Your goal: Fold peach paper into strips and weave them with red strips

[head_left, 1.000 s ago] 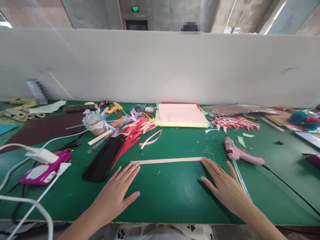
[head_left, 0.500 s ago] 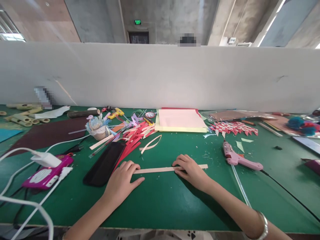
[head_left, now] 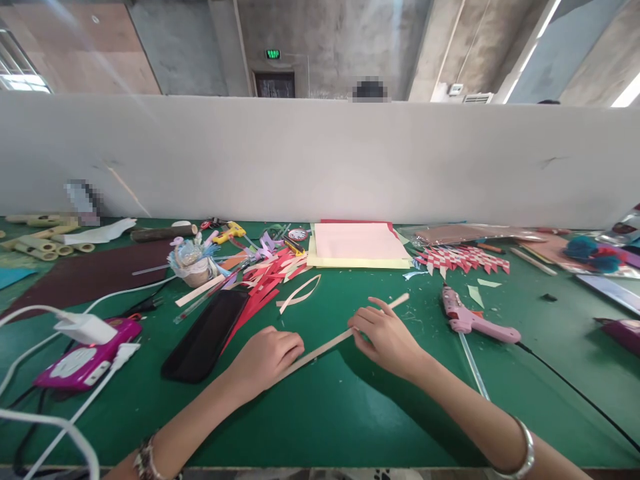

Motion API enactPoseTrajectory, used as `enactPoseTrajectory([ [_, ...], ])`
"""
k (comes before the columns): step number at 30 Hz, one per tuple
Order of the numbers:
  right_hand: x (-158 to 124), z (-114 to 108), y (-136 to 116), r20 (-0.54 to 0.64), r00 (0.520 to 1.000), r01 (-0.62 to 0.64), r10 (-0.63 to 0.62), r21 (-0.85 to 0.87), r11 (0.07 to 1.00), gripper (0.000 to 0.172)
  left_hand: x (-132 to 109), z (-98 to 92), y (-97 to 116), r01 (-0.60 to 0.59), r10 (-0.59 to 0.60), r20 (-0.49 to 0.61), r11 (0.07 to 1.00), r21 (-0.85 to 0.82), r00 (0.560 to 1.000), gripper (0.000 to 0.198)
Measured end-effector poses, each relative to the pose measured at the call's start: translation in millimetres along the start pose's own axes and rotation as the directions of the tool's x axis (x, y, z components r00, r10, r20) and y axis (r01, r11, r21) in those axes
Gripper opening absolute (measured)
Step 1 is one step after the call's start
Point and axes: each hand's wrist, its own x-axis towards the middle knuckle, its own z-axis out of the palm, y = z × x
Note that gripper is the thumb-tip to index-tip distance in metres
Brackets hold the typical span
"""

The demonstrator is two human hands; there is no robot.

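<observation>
Half a second ago the pale paper strip (head_left: 323,348) lay nearly straight across in front of you; now you have swung it onto a slant, its left part nearer you and its right end pointing away. Your left hand (head_left: 265,363), flat-fingered a second ago, has its fingers curled in around the left part, hiding that end. Your right hand (head_left: 385,337) has its thumb and fingers drawn narrow on the strip well past its middle, and a short free tail pokes out beyond them.

So the strip is no longer pressed down flat by its two tips but managed from two grips, which should let you turn it. You have it just above or on the green tabletop (head_left: 350,427), which I can't tell, between the phone (head_left: 205,340) and the glue gun (head_left: 475,323).
</observation>
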Motion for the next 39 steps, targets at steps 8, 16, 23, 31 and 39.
enactPoseTrajectory([
  [8,5,14,-16,0.210,0.974,0.059,-0.083,0.119,0.991,0.012,9,3.9,26,0.019,-0.028,0.106,0.996,0.082,0.994,0.033],
  [16,2,15,-10,0.214,0.972,0.047,-0.097,0.227,0.973,0.016,3,5.6,38,-0.064,0.005,0.223,0.964,0.258,0.975,0.006],
  [23,-3,10,-15,0.216,0.950,0.184,-0.226,0.197,0.963,0.013,8,19.6,29,-0.197,0.154,0.133,0.884,0.424,0.979,0.017],
  [31,-2,15,-16,0.197,0.966,0.134,-0.170,0.183,0.974,0.012,11,15.9,28,-0.143,0.110,0.116,0.934,0.327,0.987,0.022],
  [39,2,5,-10,0.235,0.972,-0.058,-0.024,0.337,0.940,0.014,17,14.2,28,-0.266,0.229,0.136,0.825,0.499,0.964,0.023],
])
